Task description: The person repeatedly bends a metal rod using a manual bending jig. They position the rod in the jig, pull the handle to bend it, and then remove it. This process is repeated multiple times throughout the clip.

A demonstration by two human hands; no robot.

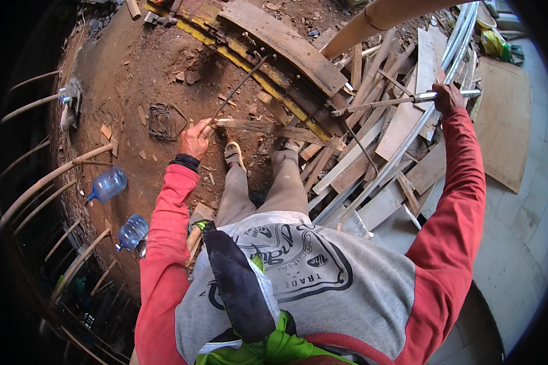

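Observation:
My left hand (195, 140) is closed around the near end of a thin metal rod (240, 87), which slants up to a rusty steel beam with yellow edges (280, 100). Beside that hand, a narrow wooden strip (256, 127) runs right towards the beam's lower end. Out to the right, my right hand (448, 99) grips a long bar tool (420, 97) by its shiny pipe handle. The tool's flat, worn far end reaches left over the beam. Another thin rod (362, 148) slopes down from beneath the tool's tip.
Square bent-wire frames (161, 121) are stacked on the dirt floor. Two blue water bottles (108, 184) (132, 232) lie at left near curved poles (61, 176). Loose planks (402, 134) and metal channels (371, 185) crowd the right, beside a plywood sheet (502, 121). A thick pole (377, 17) crosses above.

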